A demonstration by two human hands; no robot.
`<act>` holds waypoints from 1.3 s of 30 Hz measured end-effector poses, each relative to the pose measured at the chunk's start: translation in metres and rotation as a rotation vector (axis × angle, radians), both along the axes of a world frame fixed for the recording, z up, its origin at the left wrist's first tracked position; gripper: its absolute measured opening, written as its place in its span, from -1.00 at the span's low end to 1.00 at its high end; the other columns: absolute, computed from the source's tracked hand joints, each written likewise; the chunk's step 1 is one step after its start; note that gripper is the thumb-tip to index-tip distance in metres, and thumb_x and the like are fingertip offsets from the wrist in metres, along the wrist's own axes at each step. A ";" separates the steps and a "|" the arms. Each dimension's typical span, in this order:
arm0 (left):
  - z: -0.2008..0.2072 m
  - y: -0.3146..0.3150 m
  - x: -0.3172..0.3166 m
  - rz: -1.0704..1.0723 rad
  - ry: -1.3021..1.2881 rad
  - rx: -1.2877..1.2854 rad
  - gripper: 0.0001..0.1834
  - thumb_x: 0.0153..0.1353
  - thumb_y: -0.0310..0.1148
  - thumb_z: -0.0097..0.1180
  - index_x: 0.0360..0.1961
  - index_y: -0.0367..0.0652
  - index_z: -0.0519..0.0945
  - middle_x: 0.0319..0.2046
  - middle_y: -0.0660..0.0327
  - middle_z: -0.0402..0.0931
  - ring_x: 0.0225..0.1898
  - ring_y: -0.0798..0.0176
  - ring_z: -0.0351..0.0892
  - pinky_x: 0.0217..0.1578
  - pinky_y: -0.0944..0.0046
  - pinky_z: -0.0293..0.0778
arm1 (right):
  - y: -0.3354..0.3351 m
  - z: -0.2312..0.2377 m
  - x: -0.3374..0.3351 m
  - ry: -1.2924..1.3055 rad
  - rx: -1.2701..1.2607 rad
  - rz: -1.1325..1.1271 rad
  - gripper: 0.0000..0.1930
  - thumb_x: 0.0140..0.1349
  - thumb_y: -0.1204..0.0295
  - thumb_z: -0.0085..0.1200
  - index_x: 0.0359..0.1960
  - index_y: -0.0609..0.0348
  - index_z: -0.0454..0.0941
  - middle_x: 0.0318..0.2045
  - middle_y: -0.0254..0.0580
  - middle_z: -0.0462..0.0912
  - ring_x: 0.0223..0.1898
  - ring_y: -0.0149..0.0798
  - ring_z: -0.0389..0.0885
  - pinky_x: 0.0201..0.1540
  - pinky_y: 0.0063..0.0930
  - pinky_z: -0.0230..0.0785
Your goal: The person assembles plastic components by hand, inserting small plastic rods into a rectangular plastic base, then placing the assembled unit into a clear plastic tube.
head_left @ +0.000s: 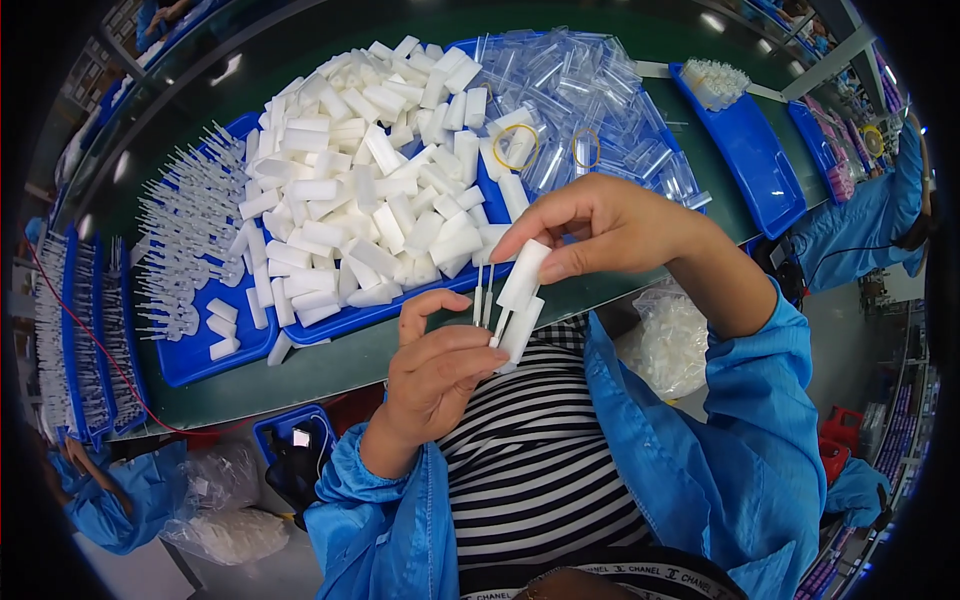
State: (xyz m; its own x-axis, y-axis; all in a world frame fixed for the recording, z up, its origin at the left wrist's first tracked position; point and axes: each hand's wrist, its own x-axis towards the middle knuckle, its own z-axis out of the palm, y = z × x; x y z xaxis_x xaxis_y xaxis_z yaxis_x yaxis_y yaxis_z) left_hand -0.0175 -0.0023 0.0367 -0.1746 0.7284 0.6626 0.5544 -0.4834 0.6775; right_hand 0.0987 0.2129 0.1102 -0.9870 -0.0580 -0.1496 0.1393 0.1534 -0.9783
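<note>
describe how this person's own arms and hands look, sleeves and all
The left hand and right hand are bare, with no gloves. The left sleeve and right sleeve are bright blue, smooth, creased fabric; the right one leaves the forearm uncovered. No markings show on either sleeve.

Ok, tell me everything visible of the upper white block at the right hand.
The upper white block is elongated, plain and matte, with a foam-like look. It is held in the air, tilted, its top leaning right. The right hand has its thumb against that end. The lower white block is just below; whether they touch is unclear.
</note>
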 end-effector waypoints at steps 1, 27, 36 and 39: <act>0.000 0.000 0.000 -0.007 -0.008 0.003 -0.84 -0.01 -0.43 0.23 -0.34 -0.12 0.61 -0.41 0.26 0.55 -0.24 0.10 0.44 -0.07 0.08 0.28 | 0.002 0.002 0.001 0.009 0.006 0.011 -0.69 0.11 0.51 0.17 -0.07 0.27 0.54 -0.31 -0.27 0.59 -0.31 -0.50 0.50 -0.22 -0.60 0.35; -0.008 -0.002 0.001 -0.081 -0.216 0.005 -0.84 0.08 -0.43 0.16 -0.28 -0.19 0.56 -0.35 0.19 0.55 -0.22 0.10 0.41 -0.04 0.09 0.25 | -0.010 -0.001 0.000 0.324 0.431 0.093 -0.70 -0.05 0.38 0.30 -0.23 0.14 0.60 -0.48 -0.29 0.60 -0.42 -0.41 0.50 -0.31 -0.56 0.30; -0.016 -0.001 -0.002 -0.184 -0.406 0.032 -0.83 0.12 -0.42 0.15 -0.25 -0.20 0.53 -0.31 0.17 0.55 -0.17 0.07 0.39 -0.04 0.10 0.24 | -0.016 -0.005 0.003 0.512 0.662 0.113 -0.70 -0.05 0.27 0.27 -0.26 0.09 0.59 -0.45 -0.37 0.60 -0.37 -0.28 0.51 -0.16 -0.42 0.23; -0.016 0.000 0.000 -0.182 -0.439 0.043 -0.82 0.11 -0.43 0.16 -0.25 -0.22 0.52 -0.31 0.14 0.54 -0.18 0.07 0.39 -0.08 0.12 0.28 | -0.016 -0.006 0.002 0.561 0.685 0.105 -0.72 -0.03 0.26 0.26 -0.31 0.09 0.58 -0.42 -0.36 0.59 -0.36 -0.27 0.51 -0.16 -0.43 0.17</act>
State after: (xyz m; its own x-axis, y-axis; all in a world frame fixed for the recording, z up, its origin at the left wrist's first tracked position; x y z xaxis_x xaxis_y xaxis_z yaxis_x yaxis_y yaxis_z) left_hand -0.0178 -0.0028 0.0207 -0.3164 0.7466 0.5853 0.1239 -0.5792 0.8057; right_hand 0.1006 0.1967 0.1040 -0.9200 -0.2277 0.3190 -0.3805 0.7143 -0.5874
